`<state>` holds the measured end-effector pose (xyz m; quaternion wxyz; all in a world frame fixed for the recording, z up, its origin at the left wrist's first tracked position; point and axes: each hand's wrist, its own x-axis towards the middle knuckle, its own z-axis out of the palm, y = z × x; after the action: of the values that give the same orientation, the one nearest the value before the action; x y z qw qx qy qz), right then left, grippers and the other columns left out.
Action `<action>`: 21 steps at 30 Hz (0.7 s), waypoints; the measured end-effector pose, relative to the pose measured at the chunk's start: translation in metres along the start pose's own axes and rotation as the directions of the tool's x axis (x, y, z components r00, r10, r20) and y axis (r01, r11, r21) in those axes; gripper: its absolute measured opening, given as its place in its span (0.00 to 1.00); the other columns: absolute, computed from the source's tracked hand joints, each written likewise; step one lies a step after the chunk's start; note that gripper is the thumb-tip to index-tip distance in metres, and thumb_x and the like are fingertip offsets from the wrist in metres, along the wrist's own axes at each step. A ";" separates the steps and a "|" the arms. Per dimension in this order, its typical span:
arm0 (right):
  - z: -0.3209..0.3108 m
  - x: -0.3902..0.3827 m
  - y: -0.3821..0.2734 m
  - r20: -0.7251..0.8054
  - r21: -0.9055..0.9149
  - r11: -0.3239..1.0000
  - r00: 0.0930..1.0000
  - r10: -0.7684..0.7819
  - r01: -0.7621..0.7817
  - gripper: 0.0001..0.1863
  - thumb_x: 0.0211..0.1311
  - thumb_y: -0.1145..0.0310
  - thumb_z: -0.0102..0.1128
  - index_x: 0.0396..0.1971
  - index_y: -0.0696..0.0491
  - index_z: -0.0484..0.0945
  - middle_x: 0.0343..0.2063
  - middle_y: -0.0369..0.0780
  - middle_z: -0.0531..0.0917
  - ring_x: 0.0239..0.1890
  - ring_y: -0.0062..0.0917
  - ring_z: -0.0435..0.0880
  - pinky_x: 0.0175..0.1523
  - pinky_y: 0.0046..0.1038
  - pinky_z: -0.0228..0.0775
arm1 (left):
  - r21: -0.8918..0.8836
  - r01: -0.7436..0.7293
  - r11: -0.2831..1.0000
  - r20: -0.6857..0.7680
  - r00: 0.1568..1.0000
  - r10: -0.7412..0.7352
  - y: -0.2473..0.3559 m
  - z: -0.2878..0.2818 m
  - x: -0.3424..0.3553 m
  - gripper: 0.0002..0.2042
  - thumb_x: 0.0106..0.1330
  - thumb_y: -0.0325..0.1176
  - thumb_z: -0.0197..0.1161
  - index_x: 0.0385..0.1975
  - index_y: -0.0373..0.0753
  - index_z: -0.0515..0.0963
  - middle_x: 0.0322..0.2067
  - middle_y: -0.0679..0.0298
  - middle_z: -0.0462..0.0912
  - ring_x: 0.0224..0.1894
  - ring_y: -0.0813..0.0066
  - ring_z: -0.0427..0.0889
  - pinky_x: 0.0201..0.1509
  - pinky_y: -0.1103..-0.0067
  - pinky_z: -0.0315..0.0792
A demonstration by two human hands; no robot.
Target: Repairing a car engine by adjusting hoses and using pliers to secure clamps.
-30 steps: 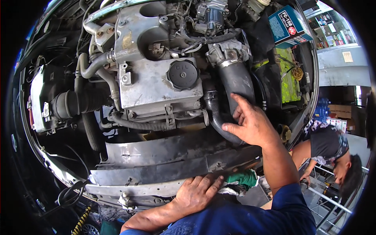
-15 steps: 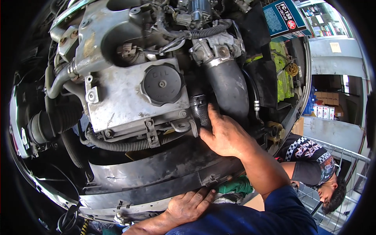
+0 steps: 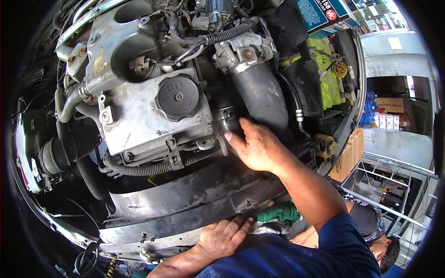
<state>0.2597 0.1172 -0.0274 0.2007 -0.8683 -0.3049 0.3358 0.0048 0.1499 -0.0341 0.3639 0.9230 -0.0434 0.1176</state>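
My right hand (image 3: 257, 147) reaches into the engine bay, thumb and index finger around a short black hose (image 3: 227, 123) with a clamp at its upper end. Its other fingers are hidden low behind the hose. Left of the hose stands the grey metal engine cover (image 3: 150, 123) with a round black oil filler cap (image 3: 178, 97). A thick black intake pipe (image 3: 262, 95) curves down just behind my right hand. My left hand (image 3: 223, 237) lies flat, fingers apart, on the edge of the front panel (image 3: 169, 241).
A teal box (image 3: 320, 17) rests at the back right above a yellow-green cloth (image 3: 327, 76). A green cloth (image 3: 279, 212) lies on the front edge near my right forearm. Another person (image 3: 371, 227), a metal rack (image 3: 394, 199) and cardboard boxes (image 3: 345, 162) are at the right.
The view has shifted, so the engine sits slightly further left. My right hand stays at the hose, its pose slightly changed. The other person appears lower, more behind my sleeve.
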 end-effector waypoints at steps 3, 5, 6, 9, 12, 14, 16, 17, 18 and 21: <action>0.006 0.002 -0.004 -0.091 -0.069 0.997 0.996 0.008 -0.015 0.24 0.65 0.58 0.59 0.43 0.68 0.71 0.29 0.62 0.80 0.37 0.58 0.80 0.42 0.46 0.73 | -0.019 0.014 1.000 -0.001 1.000 -0.014 0.003 0.001 0.001 0.21 0.55 0.39 0.63 0.51 0.44 0.80 0.42 0.67 0.83 0.30 0.79 0.78 0.32 0.84 0.71; 0.009 0.002 -0.002 -0.136 -0.078 0.997 0.990 -0.024 0.013 0.24 0.65 0.59 0.59 0.44 0.68 0.71 0.24 0.60 0.79 0.32 0.57 0.80 0.39 0.45 0.73 | -0.023 0.006 1.000 0.002 1.000 -0.005 0.002 0.000 0.000 0.21 0.55 0.40 0.64 0.50 0.44 0.80 0.42 0.67 0.83 0.30 0.79 0.78 0.32 0.83 0.71; 0.010 0.001 -0.001 -0.142 -0.080 0.997 0.990 -0.021 0.010 0.24 0.65 0.59 0.59 0.44 0.68 0.71 0.24 0.60 0.79 0.32 0.57 0.80 0.39 0.45 0.73 | -0.026 0.004 1.000 0.005 1.000 -0.004 0.001 0.000 -0.001 0.21 0.55 0.41 0.64 0.50 0.44 0.80 0.42 0.67 0.83 0.30 0.79 0.78 0.32 0.83 0.71; 0.012 0.001 0.001 -0.125 -0.041 0.999 0.992 -0.020 0.015 0.24 0.64 0.60 0.61 0.46 0.68 0.72 0.23 0.58 0.80 0.30 0.53 0.82 0.38 0.43 0.74 | -0.045 0.026 0.999 -0.012 1.000 -0.026 0.002 0.002 -0.001 0.20 0.55 0.41 0.64 0.49 0.44 0.80 0.42 0.67 0.83 0.30 0.79 0.78 0.31 0.83 0.71; 0.016 -0.001 0.001 -0.226 0.041 0.999 0.974 0.015 -0.005 0.27 0.63 0.61 0.62 0.52 0.68 0.71 0.26 0.57 0.82 0.32 0.50 0.84 0.39 0.40 0.75 | -0.037 0.025 0.999 -0.016 1.000 -0.026 0.003 0.002 0.000 0.19 0.55 0.39 0.63 0.48 0.44 0.81 0.42 0.67 0.83 0.30 0.79 0.78 0.31 0.83 0.71; 0.013 0.001 0.001 -0.207 0.102 0.994 0.978 -0.012 0.034 0.30 0.62 0.63 0.63 0.57 0.68 0.68 0.29 0.57 0.83 0.35 0.46 0.86 0.41 0.36 0.76 | -0.033 0.010 0.999 -0.009 1.000 -0.011 0.003 0.002 -0.002 0.22 0.52 0.43 0.68 0.47 0.43 0.80 0.41 0.64 0.83 0.32 0.76 0.79 0.33 0.81 0.71; 0.014 0.003 0.004 -0.209 0.106 0.992 0.977 -0.046 0.069 0.30 0.62 0.63 0.62 0.57 0.68 0.67 0.30 0.57 0.83 0.36 0.49 0.85 0.42 0.39 0.76 | -0.030 -0.005 1.000 0.000 1.000 0.005 0.002 0.003 -0.003 0.25 0.49 0.46 0.72 0.46 0.41 0.80 0.41 0.62 0.83 0.34 0.72 0.80 0.34 0.78 0.72; 0.014 0.003 0.005 -0.212 0.109 0.988 0.974 -0.080 0.105 0.30 0.62 0.63 0.61 0.57 0.68 0.67 0.30 0.58 0.82 0.36 0.52 0.83 0.43 0.43 0.76 | -0.033 -0.009 0.999 -0.004 1.000 0.009 0.001 0.004 -0.004 0.25 0.49 0.46 0.72 0.46 0.41 0.80 0.41 0.62 0.83 0.34 0.72 0.80 0.34 0.78 0.72; 0.013 0.002 0.002 -0.212 0.110 0.989 0.974 -0.078 0.103 0.30 0.62 0.63 0.61 0.57 0.68 0.67 0.30 0.58 0.82 0.36 0.52 0.83 0.43 0.43 0.76 | -0.035 -0.014 0.999 -0.008 1.000 0.014 0.001 0.004 -0.004 0.25 0.49 0.46 0.72 0.46 0.41 0.80 0.40 0.62 0.83 0.34 0.73 0.80 0.34 0.78 0.72; 0.011 0.002 -0.004 -0.169 0.058 0.998 0.985 0.043 -0.033 0.32 0.61 0.64 0.63 0.59 0.68 0.67 0.33 0.57 0.83 0.38 0.45 0.86 0.46 0.33 0.76 | -0.036 -0.009 0.999 -0.003 1.000 0.009 -0.001 0.006 -0.003 0.25 0.49 0.46 0.72 0.46 0.41 0.80 0.40 0.63 0.82 0.34 0.73 0.80 0.34 0.79 0.72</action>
<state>0.2516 0.1230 -0.0331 0.2433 -0.8936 -0.2608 0.2726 0.0029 0.1469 -0.0396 0.3798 0.9159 -0.0492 0.1199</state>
